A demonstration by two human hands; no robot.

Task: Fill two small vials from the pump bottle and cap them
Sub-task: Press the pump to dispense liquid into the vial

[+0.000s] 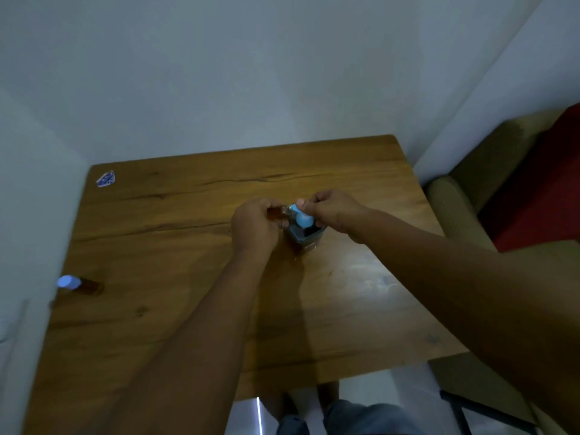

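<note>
Here, the wooden desk (188, 262) carries everything, and the pump bottle (303, 238) stands near its middle with its blue pump head (303, 218) right between my hands. My left hand (255, 229) has its fingers curled around a small vial (276, 212) of amber liquid, held on its side with the mouth toward the nozzle. My right hand (334, 211) sits over the far side of the pump head, fingers bent narrow on it; blur hides exactly where the tips press. To fill well, I judge I should keep the vial's mouth tight against the spout, steady the left wrist, and press in short, gentle strokes so nothing spills. The other vial (82, 285), blue cap (67, 281) on, lies well apart by the desk's left edge.
</note>
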